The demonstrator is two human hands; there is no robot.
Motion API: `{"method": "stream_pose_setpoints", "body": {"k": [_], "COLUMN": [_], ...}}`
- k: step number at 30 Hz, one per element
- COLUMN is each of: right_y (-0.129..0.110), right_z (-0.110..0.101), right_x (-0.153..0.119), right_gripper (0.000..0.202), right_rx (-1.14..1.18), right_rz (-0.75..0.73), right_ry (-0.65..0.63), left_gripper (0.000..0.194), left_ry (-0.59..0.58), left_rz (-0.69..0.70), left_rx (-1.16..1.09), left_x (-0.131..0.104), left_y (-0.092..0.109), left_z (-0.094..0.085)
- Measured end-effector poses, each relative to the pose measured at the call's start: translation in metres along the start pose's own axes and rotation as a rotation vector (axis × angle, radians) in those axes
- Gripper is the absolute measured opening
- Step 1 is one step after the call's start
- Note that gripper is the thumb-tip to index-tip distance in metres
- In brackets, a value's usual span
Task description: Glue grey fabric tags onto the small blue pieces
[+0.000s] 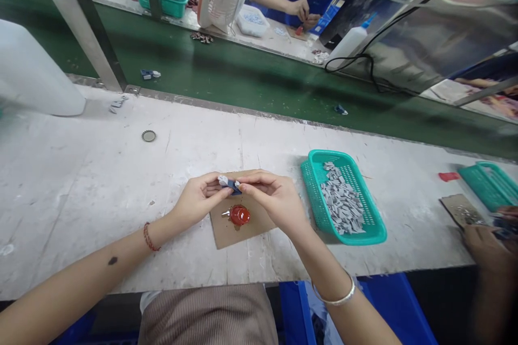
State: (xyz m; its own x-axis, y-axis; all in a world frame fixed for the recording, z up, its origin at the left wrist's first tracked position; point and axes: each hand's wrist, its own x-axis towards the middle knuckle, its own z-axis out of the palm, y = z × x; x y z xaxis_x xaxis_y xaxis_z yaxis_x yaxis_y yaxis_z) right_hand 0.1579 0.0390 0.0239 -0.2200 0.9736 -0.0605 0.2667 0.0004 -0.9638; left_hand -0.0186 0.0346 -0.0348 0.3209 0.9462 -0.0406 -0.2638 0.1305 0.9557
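Observation:
My left hand (198, 195) is closed on a small dark blue plastic part (232, 185) with a whitish-grey end, held between thumb and fingers. At the part's right end, my right hand (279, 197) pinches a small light grey piece (237, 185) against it. Just below the hands, a small round red dish (240, 215) with a wet, glossy look rests on a brown cardboard sheet (226, 236). A small metallic tip shows at the dish's left side. To the right stands a green basket (375, 226) holding many small grey plastic pieces (343, 205).
A metal bottle cap (149, 136) and grey scraps (118, 103) lie to the left, near a white jug (36, 73). Beyond the table runs a green conveyor belt (251, 73) carrying small blue parts. A co-worker's hands (488, 242) work at right; others sit opposite.

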Motion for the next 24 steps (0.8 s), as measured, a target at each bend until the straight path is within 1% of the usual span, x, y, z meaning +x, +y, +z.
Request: {"method": "stream_pose_setpoints", "body": {"k": [6,13,17,24], "right_y": [0.0016,0.0045,0.0016,-0.0043], "right_z": [-0.0007,0.0000,0.0012,0.0046], "right_x": [0.0004,-0.0019,-0.0036,-0.0078], "right_gripper": [0.006,0.009,0.006,0.007], "right_rx": [-0.113,-0.148,-0.183,-0.251], "right_rz": [-0.061,-0.057,-0.089,-0.109], "right_ry": [0.003,0.015,0.019,0.014], "left_gripper": [0.016,0.018,0.020,0.017], "left_ry": [-0.001,-0.001,0.007,0.028], "left_rz": [-0.005,0.000,0.004,0.011], "left_rx": [0.010,0.008,0.012,0.067], "left_x": [0.0001,-0.0011,-0.0018,-0.0036], "left_y": [0.0009,-0.0014,-0.0011,0.0014], "left_z": [0.0001,-0.0005,0.0005,0.0008]}}
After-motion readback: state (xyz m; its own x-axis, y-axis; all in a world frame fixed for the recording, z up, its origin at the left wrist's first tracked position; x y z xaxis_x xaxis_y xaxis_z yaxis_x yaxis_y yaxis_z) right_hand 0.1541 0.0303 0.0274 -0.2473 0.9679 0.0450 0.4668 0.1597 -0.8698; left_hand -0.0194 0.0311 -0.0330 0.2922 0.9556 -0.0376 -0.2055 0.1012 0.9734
